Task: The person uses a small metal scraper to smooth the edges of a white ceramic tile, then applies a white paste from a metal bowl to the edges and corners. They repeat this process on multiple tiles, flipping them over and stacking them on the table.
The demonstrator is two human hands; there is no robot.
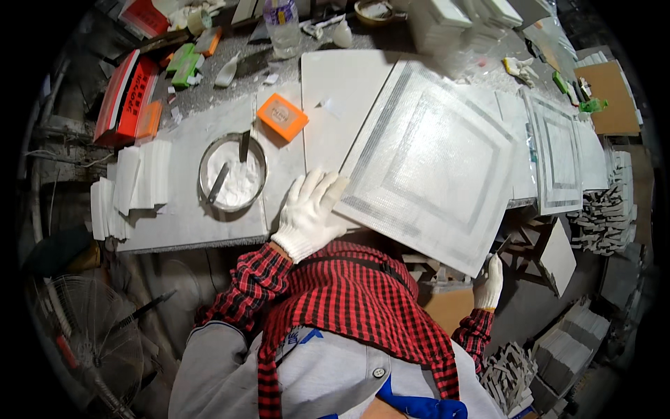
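Observation:
A square white panel with grey mosaic bands lies tilted on the workbench, its near corner jutting past the front edge. My left hand, in a white knit glove, lies flat with its fingers stretched out against the panel's left edge. Low beside the near right corner is my gloved right hand, its fingers drawn together; a small dark flat piece shows just above them, but what they grip is unclear. Left of my left hand stands a metal bowl of white paste, with two flat blades in it.
An orange box sits behind the bowl. White tile strips stand at the bench's left end, near a red box. A clear bottle is at the back. Another banded panel lies right. A wire fan stands lower left.

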